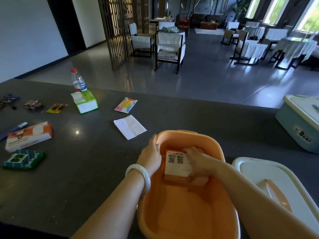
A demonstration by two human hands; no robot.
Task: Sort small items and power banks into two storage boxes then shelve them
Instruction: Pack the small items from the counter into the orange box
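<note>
both hands are down inside an open orange storage box (172,213) that sits on the dark tabletop (86,169). the left hand (151,156), with a pale bangle (139,176) on its wrist, has its fingers curled against the left side of a small orange and white carton (175,165) printed with two qr codes, and the right hand (198,161) lies flat over the carton's top with fingers spread, so the carton is pressed between them near the far end of the box. just right of the right forearm lies a white lid (259,173) with an orange handle, and further right of it a light blue storage box (300,128) with its lid on. beyond the left hand a folded white tissue (130,126) and a colourful tissue packet (126,105) lie apart. well to the left of the hands are a green tissue pack (85,103), a water bottle (78,80), a yellow battery pack (56,107), an orange wet wipes pack (28,136), a green patterned packet (23,159) and a bunch of keys (8,100).
</note>
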